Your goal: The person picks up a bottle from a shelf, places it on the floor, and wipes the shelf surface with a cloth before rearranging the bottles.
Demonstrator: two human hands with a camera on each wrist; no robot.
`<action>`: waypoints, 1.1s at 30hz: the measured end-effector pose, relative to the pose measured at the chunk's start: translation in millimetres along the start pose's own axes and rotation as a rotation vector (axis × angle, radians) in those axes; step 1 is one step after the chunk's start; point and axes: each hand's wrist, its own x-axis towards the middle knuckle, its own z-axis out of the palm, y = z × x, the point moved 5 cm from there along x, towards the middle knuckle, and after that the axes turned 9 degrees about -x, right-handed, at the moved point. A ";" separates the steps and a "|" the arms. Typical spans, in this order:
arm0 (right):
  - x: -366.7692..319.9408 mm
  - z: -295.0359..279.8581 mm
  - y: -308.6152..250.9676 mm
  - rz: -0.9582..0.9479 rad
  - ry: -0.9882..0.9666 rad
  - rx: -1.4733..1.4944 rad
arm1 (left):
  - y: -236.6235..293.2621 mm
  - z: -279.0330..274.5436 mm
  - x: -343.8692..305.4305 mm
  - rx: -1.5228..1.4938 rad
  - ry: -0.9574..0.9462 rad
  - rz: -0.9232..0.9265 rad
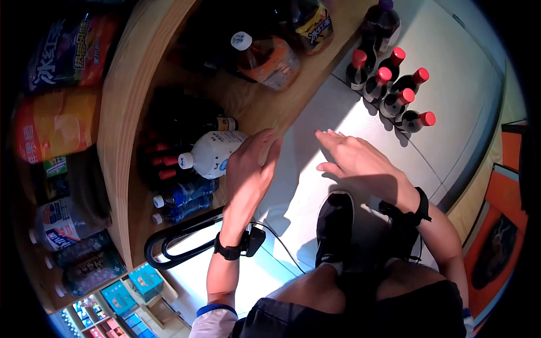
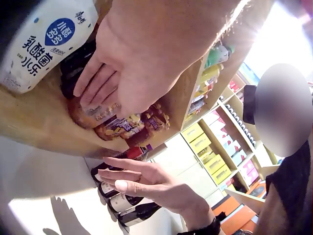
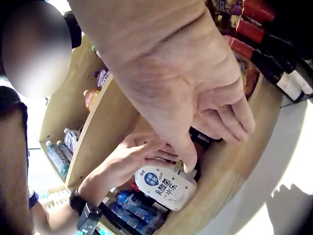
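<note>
My left hand (image 1: 248,166) is held out over the edge of the wooden shelf (image 1: 256,110), fingers extended and nothing in them. Right beside it on the shelf is a white plastic bottle (image 1: 213,153) with a white cap, printed in blue and black in the left wrist view. My right hand (image 1: 363,160), its fingers also stretched out and empty, hovers over the tiled floor (image 1: 445,129). Beyond its fingertips stands a cluster of dark bottles with red caps (image 1: 393,105). Behind them is a larger dark bottle with a purple cap (image 1: 383,25).
On the same shelf are blue bottles (image 1: 189,193), an orange drink bottle (image 1: 270,62) and dark red-topped bottles at the back. A black looped bar (image 1: 186,234) juts out near my left wrist. My shoe (image 1: 335,225) is on the floor below. Orange panels (image 1: 496,225) stand on the right.
</note>
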 end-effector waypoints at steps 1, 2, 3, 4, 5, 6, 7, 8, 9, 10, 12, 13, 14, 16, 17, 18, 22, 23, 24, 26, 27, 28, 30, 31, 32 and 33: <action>1.9 -1.3 -2.3 -0.006 -0.004 -0.002 | -1.6 -3.3 -2.9 0.039 0.024 0.033; 3.6 -3.0 -4.6 -0.007 -0.022 0.004 | -1.9 -6.2 -6.1 0.080 0.048 0.065; 5.0 -3.5 -6.2 -0.007 -0.039 0.010 | -1.4 -8.2 -9.3 0.080 0.053 0.061; 5.7 -2.1 -7.5 -0.014 -0.044 0.009 | -1.7 -11.3 -13.5 0.069 0.075 0.022; 6.3 -0.8 -8.3 -0.020 -0.035 0.009 | -2.7 -14.2 -17.4 0.058 0.098 -0.016; 7.0 -0.4 -9.1 -0.025 -0.026 0.009 | -5.0 -15.6 -21.7 0.058 0.105 -0.020; 7.5 -0.4 -10.4 -0.031 -0.030 0.007 | -8.7 -16.8 -26.9 0.097 0.122 -0.007; 7.8 0.2 -10.6 -0.013 -0.055 0.008 | -12.9 -17.7 -31.4 0.135 0.138 0.007; 7.7 1.0 -10.2 0.006 -0.080 0.008 | -20.0 -19.1 -35.2 0.132 0.142 0.003; 6.9 2.7 -9.4 0.003 -0.085 0.006 | -20.6 -24.1 -39.8 0.256 0.205 0.143; 6.6 2.5 -9.5 -0.037 -0.031 -0.012 | -18.8 -30.8 -46.5 0.379 0.273 0.276; 7.1 -1.0 -11.2 -0.042 -0.036 -0.015 | -16.4 -33.0 -48.8 0.461 0.292 0.315; 7.7 -6.1 -12.5 0.002 -0.086 0.017 | -14.1 -34.7 -51.2 0.543 0.311 0.352; 8.5 -7.5 -13.5 0.037 -0.144 0.046 | -14.2 -35.3 -50.9 0.569 0.326 0.372; 7.9 -8.2 -13.8 0.038 -0.131 0.043 | -15.6 -36.1 -51.1 0.562 0.383 0.358; 7.4 -8.8 -14.7 0.037 -0.119 0.041 | -17.7 -37.6 -53.1 0.555 0.442 0.344; 6.3 -2.1 -16.7 0.037 -0.100 -0.017 | -52.7 -36.0 -73.6 0.271 0.810 0.239; 6.2 -1.0 -17.3 0.022 -0.109 0.005 | -65.9 -33.7 -76.5 0.185 0.804 0.030; 6.0 -0.1 -18.5 0.008 -0.119 0.031 | -62.5 -29.9 -74.0 0.181 0.807 0.026; 8.6 -1.1 -22.3 0.012 -0.148 0.035 | -62.2 -27.7 -70.2 0.080 0.965 -0.127; 9.0 -0.5 -24.0 0.001 -0.134 0.024 | -63.7 -25.4 -66.2 0.079 0.970 -0.135; 9.4 -0.2 -26.1 -0.011 -0.117 0.013 | -67.7 -23.4 -60.7 -0.044 0.972 -0.114; 10.2 0.7 -30.7 -0.023 -0.110 0.024 | -76.2 -21.6 -53.4 -0.165 0.980 -0.099; 11.1 0.3 -32.7 -0.029 -0.094 0.037 | -79.9 -20.5 -49.5 -0.141 0.966 -0.079; 11.7 0.9 -33.8 -0.034 -0.096 0.035 | -81.5 -19.9 -46.8 -0.118 0.950 -0.058; 11.9 2.5 -34.4 -0.032 -0.109 0.044 | -81.6 -20.9 -45.9 -0.118 0.953 -0.059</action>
